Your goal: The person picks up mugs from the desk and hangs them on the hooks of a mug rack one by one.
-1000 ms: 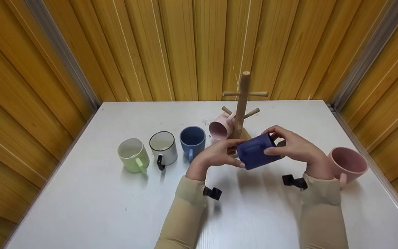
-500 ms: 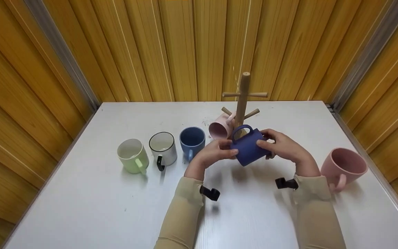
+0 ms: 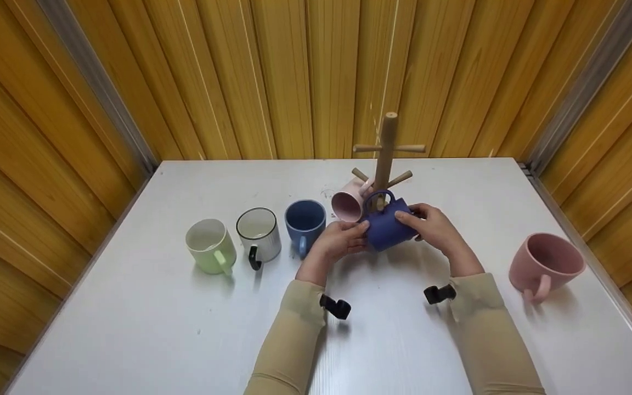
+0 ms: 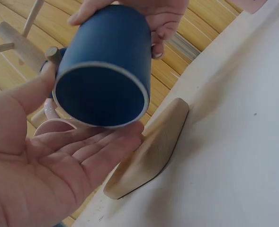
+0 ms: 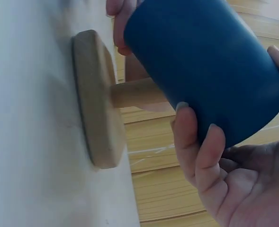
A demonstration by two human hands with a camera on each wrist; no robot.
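Note:
A dark blue mug [image 3: 388, 230] is held tilted above the table, in front of a wooden mug tree [image 3: 386, 145]. Its handle points up and back, around the tip of a low front peg [image 4: 53, 54]; how deep the peg sits is unclear. My left hand [image 3: 339, 241] holds the mug's mouth end, thumb on top and fingers under the rim [image 4: 101, 124]. On the base end, my right hand [image 3: 435, 229] grips with thumb and curled fingers. A pale pink mug [image 3: 349, 204] hangs by its handle on the tree's low left side, close to my left fingers.
Left of the tree stand a light green mug [image 3: 210, 249], a white mug [image 3: 264, 241] with black rim and handle, and a medium blue mug [image 3: 306, 224]. A larger pink mug [image 3: 547, 269] stands at the right of the white table [image 3: 184, 334]. Wood-look walls [image 3: 283, 82] enclose it.
Both hands have turned the dark blue mug so its handle faces up, and moved it back and slightly left to the tree's low front peg. The other mugs stay put.

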